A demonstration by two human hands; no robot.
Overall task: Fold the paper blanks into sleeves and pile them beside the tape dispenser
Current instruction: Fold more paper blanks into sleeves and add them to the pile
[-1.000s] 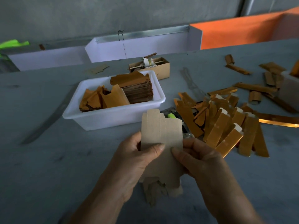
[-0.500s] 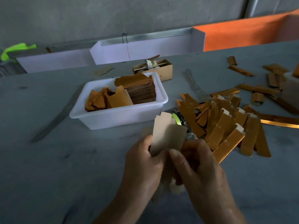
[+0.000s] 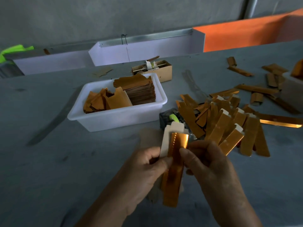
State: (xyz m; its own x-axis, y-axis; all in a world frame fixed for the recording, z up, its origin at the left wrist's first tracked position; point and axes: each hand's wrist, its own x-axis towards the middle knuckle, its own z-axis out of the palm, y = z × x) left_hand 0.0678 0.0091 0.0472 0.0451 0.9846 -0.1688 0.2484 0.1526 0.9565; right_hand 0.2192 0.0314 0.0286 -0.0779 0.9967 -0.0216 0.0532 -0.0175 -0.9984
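here the folded sleeve [image 3: 173,169] stands lengthwise, pale tabs pointing away.

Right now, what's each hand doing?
Left hand: pinching the half-folded paper blank.
Right hand: pinching the same blank's other edge.

A grey, matte bench [image 3: 49,161] with faint darker streaks fills most of the view. Behind it rises a rough grey concrete wall [image 3: 114,17], dimly lit. Along the bench's far edge stand low white panels [image 3: 147,51], the nearer one topped by a metal strip with a twist of dark wire. To the right, a bright orange panel [image 3: 246,36] catches the strongest light. A pale vertical pipe [image 3: 252,7] runs up the wall at the upper right.
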